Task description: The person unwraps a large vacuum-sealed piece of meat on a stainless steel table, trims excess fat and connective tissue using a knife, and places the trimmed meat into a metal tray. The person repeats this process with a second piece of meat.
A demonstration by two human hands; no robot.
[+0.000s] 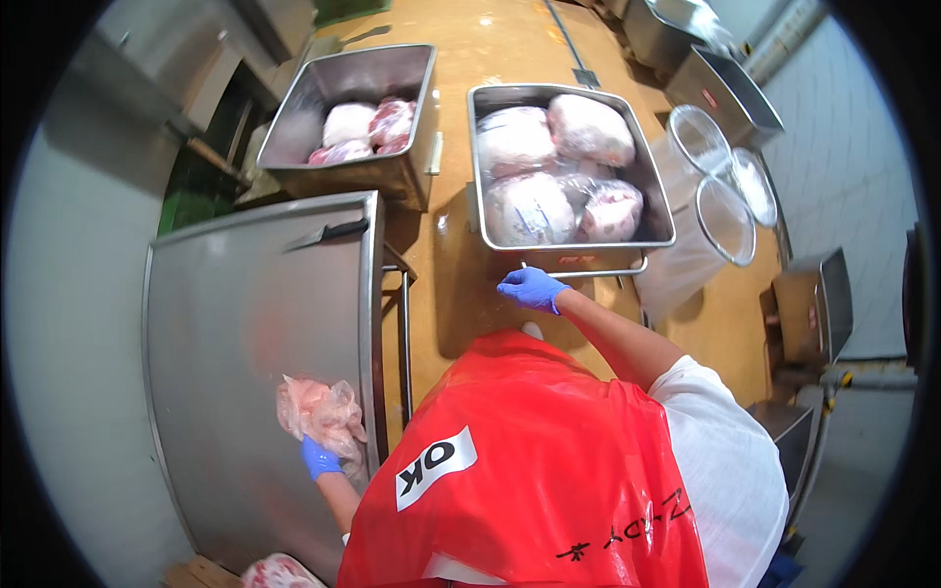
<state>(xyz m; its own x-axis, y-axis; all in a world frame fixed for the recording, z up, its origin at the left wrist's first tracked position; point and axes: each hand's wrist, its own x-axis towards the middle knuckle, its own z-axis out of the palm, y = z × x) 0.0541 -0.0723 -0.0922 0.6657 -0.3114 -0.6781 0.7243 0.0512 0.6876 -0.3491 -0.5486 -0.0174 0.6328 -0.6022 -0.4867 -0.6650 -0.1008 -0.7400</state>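
Red apron [529,461] fills my near view; both gloved hands are out.
Left hand [320,457] has its grip closed on a crumpled plastic bag [321,412] lying on the steel tabletop [245,304]. Right hand [530,288], beyond the tabletop's right edge, touches the meat-filled bin [569,247]; I cannot tell its grip.

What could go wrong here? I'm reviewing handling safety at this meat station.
1. The left hand grips crumpled plastic wrap close to the steel table edge; it may slide off.
2. The right hand reaches out to the full meat bin, stretching the person sideways; balance could suffer.
3. The floor looks glossy, possibly slippery.
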